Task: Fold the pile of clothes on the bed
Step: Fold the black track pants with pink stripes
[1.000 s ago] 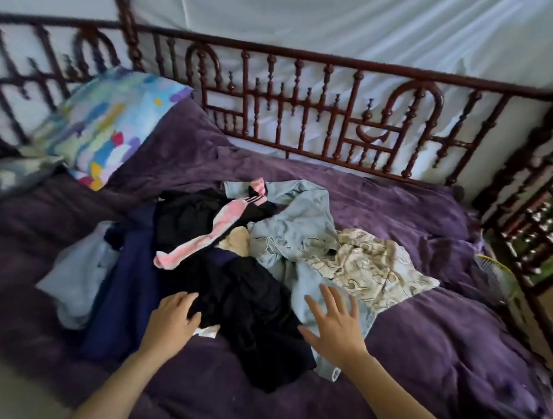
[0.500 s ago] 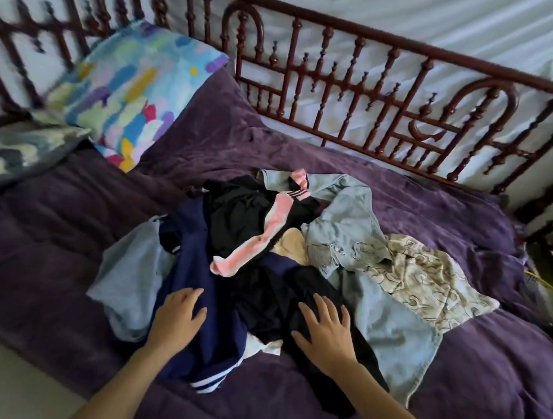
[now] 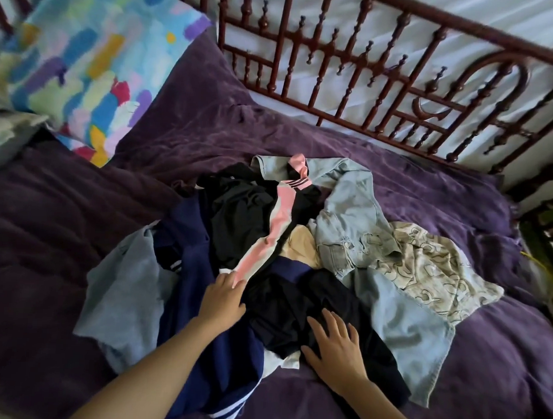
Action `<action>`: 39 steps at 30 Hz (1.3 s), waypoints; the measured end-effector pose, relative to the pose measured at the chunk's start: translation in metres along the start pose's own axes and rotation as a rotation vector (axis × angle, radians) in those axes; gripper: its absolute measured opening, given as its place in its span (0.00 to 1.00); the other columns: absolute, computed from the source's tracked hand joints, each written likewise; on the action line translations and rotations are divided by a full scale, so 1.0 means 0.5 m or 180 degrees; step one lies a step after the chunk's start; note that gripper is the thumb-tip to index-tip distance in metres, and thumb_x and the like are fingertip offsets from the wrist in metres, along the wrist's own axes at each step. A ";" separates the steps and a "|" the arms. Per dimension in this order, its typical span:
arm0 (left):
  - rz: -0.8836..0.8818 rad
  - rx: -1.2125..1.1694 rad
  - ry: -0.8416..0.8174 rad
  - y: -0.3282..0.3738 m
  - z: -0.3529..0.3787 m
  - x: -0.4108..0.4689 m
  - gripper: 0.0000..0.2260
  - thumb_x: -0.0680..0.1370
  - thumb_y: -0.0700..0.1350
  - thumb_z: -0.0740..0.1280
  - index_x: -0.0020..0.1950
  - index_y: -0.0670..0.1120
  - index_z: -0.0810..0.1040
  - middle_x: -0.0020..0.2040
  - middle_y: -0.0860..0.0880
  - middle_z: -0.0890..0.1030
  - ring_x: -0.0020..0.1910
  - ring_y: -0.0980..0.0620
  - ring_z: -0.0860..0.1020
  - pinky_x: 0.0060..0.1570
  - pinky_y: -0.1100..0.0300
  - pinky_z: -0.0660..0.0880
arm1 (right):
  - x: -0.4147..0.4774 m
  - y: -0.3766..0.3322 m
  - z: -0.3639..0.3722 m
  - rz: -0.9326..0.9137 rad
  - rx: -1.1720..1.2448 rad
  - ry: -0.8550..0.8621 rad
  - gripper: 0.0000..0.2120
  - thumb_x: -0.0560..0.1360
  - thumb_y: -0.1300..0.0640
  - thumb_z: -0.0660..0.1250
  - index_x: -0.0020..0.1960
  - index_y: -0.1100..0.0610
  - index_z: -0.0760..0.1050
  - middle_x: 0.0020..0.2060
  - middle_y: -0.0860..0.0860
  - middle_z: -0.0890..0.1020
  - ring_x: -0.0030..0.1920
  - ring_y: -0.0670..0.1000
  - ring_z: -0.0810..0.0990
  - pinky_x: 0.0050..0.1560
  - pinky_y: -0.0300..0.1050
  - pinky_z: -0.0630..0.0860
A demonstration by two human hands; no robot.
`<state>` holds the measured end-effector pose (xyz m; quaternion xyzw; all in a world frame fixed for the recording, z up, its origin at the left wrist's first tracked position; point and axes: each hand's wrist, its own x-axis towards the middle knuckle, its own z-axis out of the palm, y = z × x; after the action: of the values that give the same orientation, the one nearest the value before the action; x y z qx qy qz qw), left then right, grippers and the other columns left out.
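Note:
A loose pile of clothes lies on the purple bedspread [image 3: 499, 371]. On top is a black garment [image 3: 240, 214] with a pink stripe [image 3: 279, 222]. Around it are a navy garment [image 3: 191, 253] with white bands, a grey shirt [image 3: 129, 291], a light blue denim piece [image 3: 354, 212], a cream patterned garment [image 3: 431, 266] and a pale yellow piece [image 3: 300, 246]. My left hand [image 3: 222, 298] reaches over the navy garment, fingertips touching the lower end of the pink stripe. My right hand [image 3: 334, 348] rests flat, fingers spread, on a black garment [image 3: 296, 305] at the pile's near edge.
A pillow [image 3: 91, 58] with coloured patches leans at the back left, beside a second pale pillow [image 3: 6, 131]. A dark red turned-wood bed rail [image 3: 385, 74] runs along the far side and right end, with white cloth behind it.
The view has moved closer over the pile. My left hand slid forward from the navy garment to the end of the pink stripe. My right hand stays on the black garment.

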<state>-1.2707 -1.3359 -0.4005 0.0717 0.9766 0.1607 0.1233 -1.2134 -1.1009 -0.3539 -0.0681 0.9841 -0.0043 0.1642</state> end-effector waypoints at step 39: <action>0.0935 -0.2364 0.1104 0.332 -0.345 -0.148 0.13 0.74 0.34 0.65 0.55 0.43 0.82 0.46 0.54 0.79 0.48 0.57 0.78 0.50 0.74 0.70 | -0.035 -0.060 -0.191 0.0033 0.2781 0.1411 0.25 0.67 0.47 0.66 0.61 0.55 0.73 0.57 0.51 0.76 0.59 0.52 0.74 0.59 0.52 0.72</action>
<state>-1.2284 -1.2445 -0.1707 0.1326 0.8383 0.5266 -0.0493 -1.2239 -1.1298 -0.2569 0.0147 0.9018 -0.4303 -0.0359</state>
